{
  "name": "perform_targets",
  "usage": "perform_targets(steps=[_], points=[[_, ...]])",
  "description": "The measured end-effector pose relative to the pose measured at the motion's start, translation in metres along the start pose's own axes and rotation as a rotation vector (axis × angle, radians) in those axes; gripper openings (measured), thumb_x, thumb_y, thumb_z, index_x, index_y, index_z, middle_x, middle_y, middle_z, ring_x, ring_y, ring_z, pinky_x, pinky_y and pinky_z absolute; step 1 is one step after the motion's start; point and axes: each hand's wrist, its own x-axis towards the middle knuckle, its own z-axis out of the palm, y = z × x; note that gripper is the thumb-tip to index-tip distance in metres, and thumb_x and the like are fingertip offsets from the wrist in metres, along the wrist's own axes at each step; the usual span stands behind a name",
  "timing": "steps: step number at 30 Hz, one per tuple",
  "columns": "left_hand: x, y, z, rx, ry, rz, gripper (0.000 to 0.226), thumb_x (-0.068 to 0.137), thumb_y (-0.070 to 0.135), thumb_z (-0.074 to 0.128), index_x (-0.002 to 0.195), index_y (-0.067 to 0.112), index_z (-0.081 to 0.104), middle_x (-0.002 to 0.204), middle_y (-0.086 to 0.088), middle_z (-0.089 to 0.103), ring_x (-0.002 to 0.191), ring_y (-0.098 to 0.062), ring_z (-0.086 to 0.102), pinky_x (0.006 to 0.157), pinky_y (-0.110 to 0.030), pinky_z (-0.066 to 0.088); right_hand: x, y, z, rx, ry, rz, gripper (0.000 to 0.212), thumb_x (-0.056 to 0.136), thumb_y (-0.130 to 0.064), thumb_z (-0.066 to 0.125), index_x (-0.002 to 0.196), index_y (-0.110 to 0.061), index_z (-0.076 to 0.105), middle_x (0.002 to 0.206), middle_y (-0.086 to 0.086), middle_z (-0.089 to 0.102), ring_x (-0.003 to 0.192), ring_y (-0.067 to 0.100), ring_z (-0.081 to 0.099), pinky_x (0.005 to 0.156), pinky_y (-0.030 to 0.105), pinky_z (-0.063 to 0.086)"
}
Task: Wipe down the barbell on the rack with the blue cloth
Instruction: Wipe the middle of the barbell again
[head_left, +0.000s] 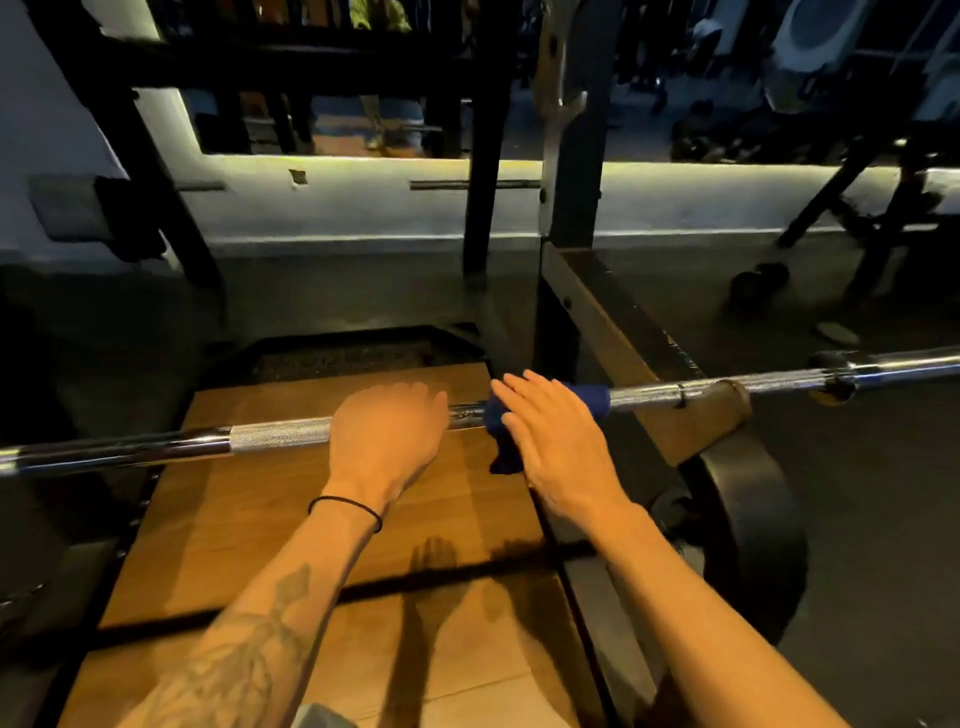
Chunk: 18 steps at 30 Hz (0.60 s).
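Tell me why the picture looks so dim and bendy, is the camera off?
Head view: dim room, warm light on the wooden platform, where the arms cast dark shadows; glare streaks along the barbell; the wide lens bows the bar; the background is murky and smeared. Left hand, right hand and blue cloth stay fairly clear.

Barbell glossy knurled metal; cloth blue, matt; platform smooth wood.
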Motion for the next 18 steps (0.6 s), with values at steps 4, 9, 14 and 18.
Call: perform_targets(steps=[4, 9, 14, 18], points=[[-0.001, 0.001, 0.003, -0.002, 0.044, 0.004, 0.058, 0.103, 0.049, 0.019, 0.074, 0.019, 0.060, 0.069, -0.002, 0.062, 0.064, -0.023, 0.061, 0.054, -0.033, 0.040, -0.015, 0.054, -0.014, -0.010, 0.154, 0.249, 0.047, 0.102, -0.030, 0.034, 0.132, -0.010, 0.065, 0.139, 0.011, 0.061, 0.136, 0.033, 0.049, 0.119, 0.042, 0.022], [-0.001, 0.001, 0.003, -0.011, 0.030, -0.006, 0.056, 0.103, 0.047, 0.022, 0.073, 0.018, 0.060, 0.067, -0.002, 0.062, 0.062, -0.024, 0.061, 0.051, -0.034, 0.046, 0.007, -0.008, 0.013, -0.009, 0.181, 0.519, 0.052, 0.104, -0.033, 0.026, 0.129, -0.011, 0.066, 0.144, 0.008, 0.057, 0.145, 0.033, 0.035, 0.121, 0.054, 0.014], [0.003, 0.002, 0.002, -0.016, 0.025, -0.016, 0.056, 0.102, 0.050, 0.020, 0.074, 0.021, 0.059, 0.068, 0.001, 0.062, 0.062, -0.020, 0.061, 0.052, -0.033, 0.046, 0.008, -0.027, 0.008, 0.046, -0.015, 0.203, 0.057, 0.104, -0.047, 0.024, 0.144, -0.020, 0.054, 0.152, 0.000, 0.049, 0.148, 0.019, 0.032, 0.125, 0.042, 0.008], [0.003, 0.001, 0.006, 0.007, 0.049, -0.018, 0.055, 0.102, 0.049, 0.021, 0.072, 0.021, 0.057, 0.066, 0.002, 0.060, 0.061, -0.020, 0.059, 0.051, -0.031, 0.042, 0.010, -0.017, 0.007, -0.025, 0.040, 0.232, 0.054, 0.104, -0.044, 0.026, 0.141, -0.018, 0.056, 0.152, 0.006, 0.047, 0.148, 0.026, 0.032, 0.124, 0.050, 0.014]])
